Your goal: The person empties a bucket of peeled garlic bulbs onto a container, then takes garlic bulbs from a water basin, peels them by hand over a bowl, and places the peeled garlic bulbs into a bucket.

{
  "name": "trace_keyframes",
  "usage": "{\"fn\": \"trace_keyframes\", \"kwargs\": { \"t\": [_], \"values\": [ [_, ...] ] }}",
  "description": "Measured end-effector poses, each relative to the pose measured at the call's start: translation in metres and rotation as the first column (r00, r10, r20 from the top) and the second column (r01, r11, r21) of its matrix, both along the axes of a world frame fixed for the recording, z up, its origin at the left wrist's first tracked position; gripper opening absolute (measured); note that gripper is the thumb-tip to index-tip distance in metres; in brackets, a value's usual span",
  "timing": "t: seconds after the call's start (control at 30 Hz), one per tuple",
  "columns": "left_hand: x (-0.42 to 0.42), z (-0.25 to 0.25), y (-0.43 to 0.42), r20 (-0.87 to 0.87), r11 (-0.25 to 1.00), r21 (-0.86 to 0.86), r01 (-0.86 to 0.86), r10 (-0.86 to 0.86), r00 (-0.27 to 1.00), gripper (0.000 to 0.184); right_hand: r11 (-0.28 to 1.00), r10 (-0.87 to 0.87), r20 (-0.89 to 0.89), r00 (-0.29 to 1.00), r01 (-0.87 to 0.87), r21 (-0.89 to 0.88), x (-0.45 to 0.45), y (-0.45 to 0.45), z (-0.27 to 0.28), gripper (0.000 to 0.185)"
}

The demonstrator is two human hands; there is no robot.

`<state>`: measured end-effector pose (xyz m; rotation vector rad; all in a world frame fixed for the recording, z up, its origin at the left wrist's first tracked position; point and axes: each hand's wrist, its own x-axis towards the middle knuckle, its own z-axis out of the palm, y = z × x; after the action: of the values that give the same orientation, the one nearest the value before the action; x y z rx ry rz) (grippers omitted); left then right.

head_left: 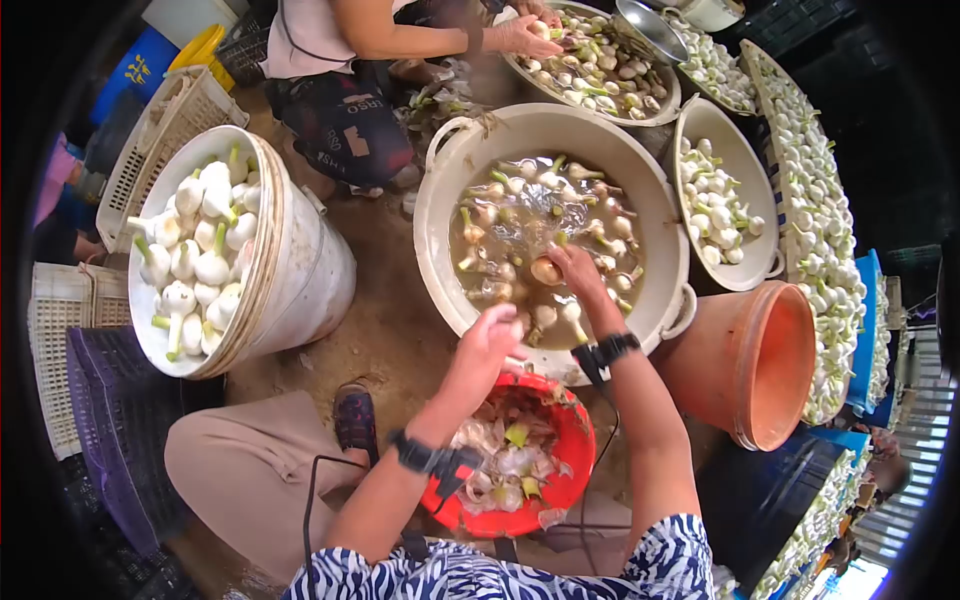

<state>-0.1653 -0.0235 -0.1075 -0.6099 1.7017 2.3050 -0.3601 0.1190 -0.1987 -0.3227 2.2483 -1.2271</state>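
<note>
In the large pale tub [440, 240] of murky water, garlic bulbs [540, 180] float in several clusters. My right hand [575, 268] is over the water at the tub's near side, its fingers closed on a brownish garlic bulb [546, 270]. My left hand [487, 350] is above the tub's near left rim; its fingers are bent, and whether they hold anything is too unclear to tell. Below it, between my forearms, a red basin [578, 440] holds peeled skins and stem scraps [510, 455].
A white bucket [310, 270] of cleaned garlic stands left. Another person's hands [525, 38] work at a second tub [650, 112] at the top. An oval basin [745, 170] of garlic and an orange bucket [700, 365] are right, beside long garlic-covered racks [815, 230].
</note>
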Motion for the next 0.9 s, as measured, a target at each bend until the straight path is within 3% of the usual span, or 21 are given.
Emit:
{"fn": "trace_keyframes", "kwargs": {
  "t": [0.03,0.07,0.13,0.17,0.23,0.27,0.3,0.33,0.37,0.43,0.5,0.53,0.57,0.6,0.63,0.67,0.7,0.73,0.77,0.83,0.9],
  "values": [
    [-0.004,0.001,0.010,0.089,0.953,0.279,-0.117,0.096,0.991,0.034,0.983,-0.038,-0.038,0.999,0.030,-0.179,0.022,0.006,0.023,0.035],
    [-0.007,0.002,0.020,0.196,0.818,0.522,-0.240,0.159,0.968,0.037,0.966,-0.026,-0.043,0.999,0.014,-0.259,0.048,0.007,0.048,0.038],
    [-0.007,-0.010,0.034,0.102,0.745,0.631,-0.219,0.200,0.974,0.037,0.950,0.037,-0.067,0.997,-0.056,-0.307,0.101,0.011,0.086,0.040],
    [-0.002,-0.001,0.039,0.028,0.667,0.720,-0.190,0.246,0.969,0.037,0.905,-0.055,0.110,0.992,0.096,-0.414,0.122,0.013,0.102,0.028],
    [0.017,0.015,0.041,0.071,0.676,0.694,-0.247,0.277,0.958,0.031,0.817,-0.375,-0.082,0.924,0.287,-0.499,0.152,0.010,0.120,0.025],
    [0.028,0.020,0.034,0.020,0.756,0.634,-0.164,0.196,0.980,0.031,0.813,-0.381,-0.094,0.920,0.285,-0.507,0.162,0.018,0.130,0.025],
    [0.038,0.027,0.028,-0.029,0.823,0.563,-0.074,0.109,0.994,0.030,0.934,-0.233,-0.432,0.871,0.077,-0.348,0.169,0.029,0.141,0.022],
    [0.048,0.035,0.027,-0.083,0.864,0.502,-0.043,0.098,0.992,0.027,0.991,-0.026,-0.696,0.718,-0.073,-0.112,0.177,0.036,0.152,0.021],
    [0.059,0.042,0.026,-0.097,0.867,0.497,-0.025,0.084,0.992,0.027,0.991,-0.040,-0.706,0.707,-0.061,-0.117,0.188,0.037,0.168,0.021],
    [0.072,0.055,0.029,-0.129,0.999,0.007,0.035,-0.034,0.991,0.027,0.889,0.443,-0.707,0.551,-0.372,0.266,0.209,0.044,0.207,0.018],
    [0.080,0.021,0.034,-0.484,0.981,-0.180,-0.066,-0.031,0.874,0.028,0.885,0.434,-0.722,0.539,-0.404,0.231,0.226,0.052,0.201,0.025],
    [0.085,0.033,0.030,-0.189,0.989,0.105,0.101,-0.080,0.979,0.020,0.942,0.307,-0.712,0.631,-0.310,0.132,0.232,0.055,0.157,0.020],
    [0.092,0.044,0.029,-0.239,0.986,-0.041,0.161,-0.166,0.957,0.023,0.940,0.168,-0.461,0.871,-0.282,-0.190,0.250,0.057,0.180,0.016],
    [0.100,0.071,0.035,-0.144,0.960,0.166,0.225,-0.202,0.969,0.027,0.876,0.035,-0.364,0.931,-0.204,-0.438,0.264,0.054,0.175,0.010],
    [0.100,0.045,0.033,-0.262,0.957,0.065,0.282,-0.256,0.930,0.030,0.848,-0.031,-0.150,0.988,-0.053,-0.527,0.263,0.050,0.136,0.007],
    [0.095,0.022,0.036,-0.440,0.956,-0.001,0.293,-0.264,0.858,0.029,0.972,0.088,-0.831,0.549,-0.229,-0.049,0.263,0.055,0.126,0.007],
    [0.098,0.025,0.035,-0.305,0.936,0.110,0.333,-0.287,0.908,0.030,0.980,0.103,-0.903,0.418,-0.200,0.019,0.278,0.058,0.169,0.006],
    [0.105,0.033,0.043,-0.301,0.931,0.166,0.326,-0.267,0.916,0.033,0.984,0.106,-0.727,0.678,-0.175,-0.020,0.287,0.065,0.168,0.005],
    [0.116,0.064,0.046,-0.273,0.953,0.087,0.290,-0.257,0.927,0.037,0.981,0.192,-0.783,0.591,-0.117,0.153,0.295,0.067,0.187,0.006],
    [0.101,0.025,0.022,-0.261,0.880,-0.004,0.474,-0.459,0.849,0.052,0.993,0.085,-0.831,0.550,0.019,0.114,0.301,0.070,0.184,0.008],
    [0.112,0.049,0.036,-0.387,0.888,-0.055,0.456,-0.440,0.810,0.059,0.991,-0.028,-0.774,0.632,0.121,0.063,0.299,0.070,0.171,0.010]
  ]
}}
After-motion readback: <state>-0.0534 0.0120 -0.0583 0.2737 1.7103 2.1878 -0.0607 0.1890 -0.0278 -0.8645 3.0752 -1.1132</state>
